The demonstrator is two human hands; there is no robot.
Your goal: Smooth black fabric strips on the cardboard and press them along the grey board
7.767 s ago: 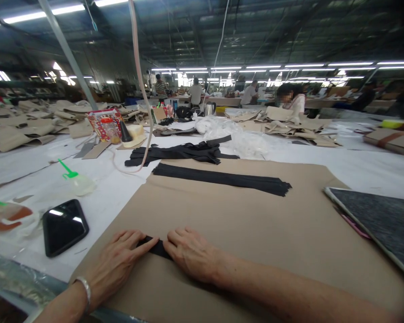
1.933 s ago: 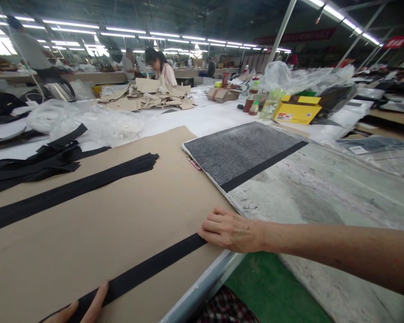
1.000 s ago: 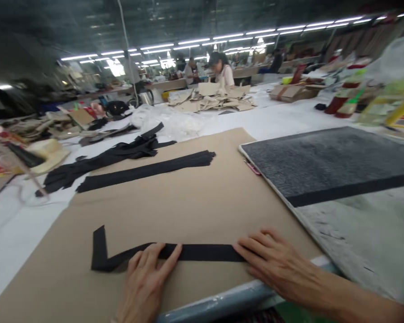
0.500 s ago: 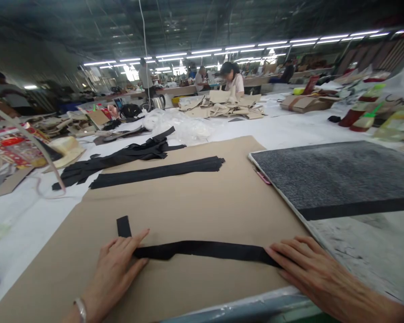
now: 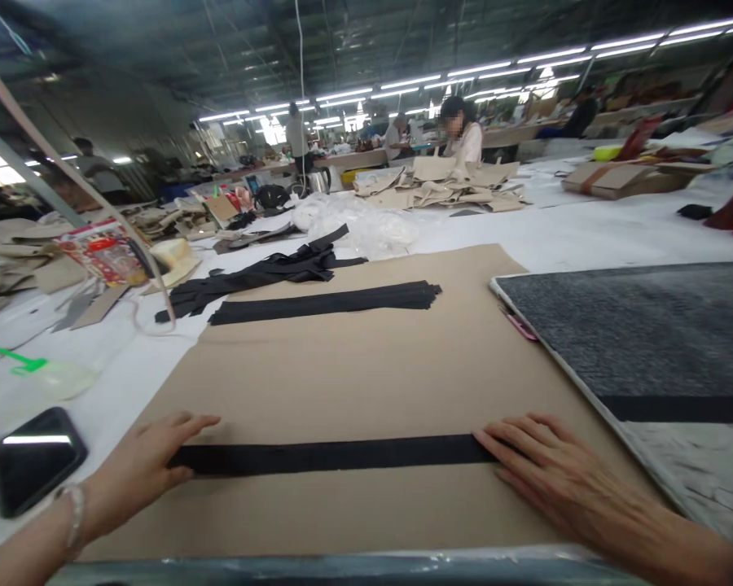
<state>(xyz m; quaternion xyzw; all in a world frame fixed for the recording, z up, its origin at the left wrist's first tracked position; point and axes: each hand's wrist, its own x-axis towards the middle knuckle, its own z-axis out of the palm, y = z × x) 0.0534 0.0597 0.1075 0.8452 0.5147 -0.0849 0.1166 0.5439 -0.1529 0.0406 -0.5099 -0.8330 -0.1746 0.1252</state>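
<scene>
One long black fabric strip (image 5: 342, 455) lies straight and flat across a brown board (image 5: 348, 374). At its left end is my left hand (image 5: 150, 456), index finger stretched above the strip and thumb along its lower edge, apart from each other. The end itself is hidden under that hand. My right hand (image 5: 543, 460) lies flat over the right end, fingers extended and fingertips pressing on the strip. Farther back on the board sit a neat stack of black strips (image 5: 323, 303) and a loose pile of black strips (image 5: 262, 277).
At right, a grey textured panel (image 5: 635, 334) overlaps the board, with a pink-handled tool (image 5: 521, 325) by its edge. A phone (image 5: 37, 462) and a green-tipped bottle (image 5: 61, 378) lie at left. Beyond are clear plastic (image 5: 354, 224), beige pieces (image 5: 445, 191) and people.
My left hand has slid left along the strip, which was bent with its end sticking up and now lies straight. My right hand stays at the right end. The view has turned left.
</scene>
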